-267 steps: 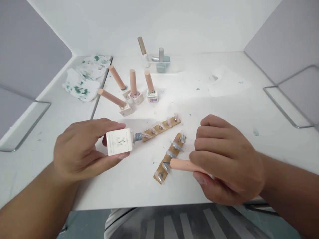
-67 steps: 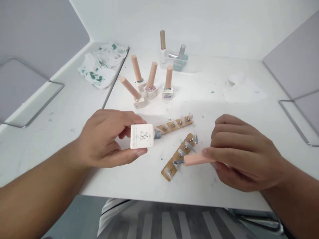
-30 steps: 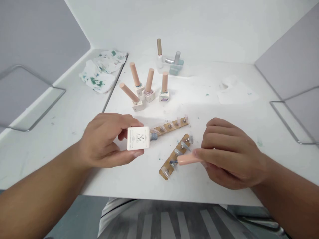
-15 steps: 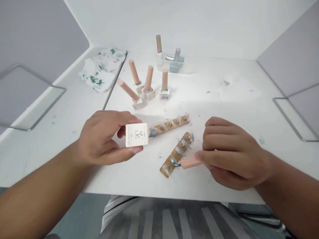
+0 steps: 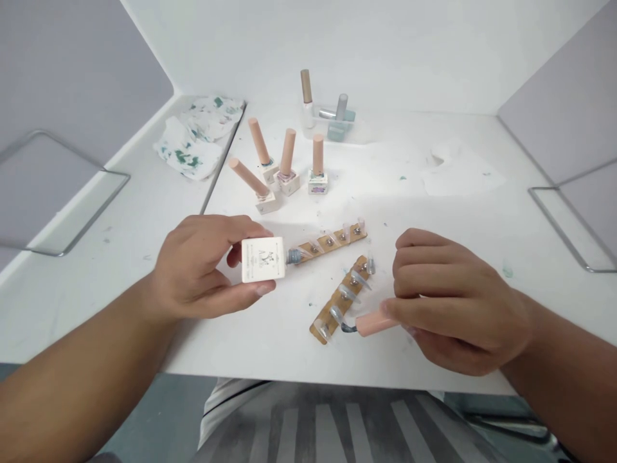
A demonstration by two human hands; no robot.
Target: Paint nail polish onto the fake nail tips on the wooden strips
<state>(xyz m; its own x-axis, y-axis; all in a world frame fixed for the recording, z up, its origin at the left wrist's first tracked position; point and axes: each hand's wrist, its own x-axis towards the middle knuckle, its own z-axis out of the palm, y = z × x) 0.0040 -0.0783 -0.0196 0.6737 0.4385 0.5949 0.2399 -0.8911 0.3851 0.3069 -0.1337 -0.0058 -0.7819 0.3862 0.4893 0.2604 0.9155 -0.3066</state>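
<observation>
Fingers (image 5: 409, 313) around brush handle (image 5: 373, 323), bristles beside nail strip (image 5: 343, 299).

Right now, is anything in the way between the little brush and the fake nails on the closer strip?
Nothing visible. The right hand holds the peach brush handle, and the brush tip sits right beside the near strip of nail tips, with only bare table around it. The left hand holds the open bottle off to the side.

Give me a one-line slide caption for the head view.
Left hand holds an open white polish bottle; right hand touches the brush to a nail-tip strip.
</observation>
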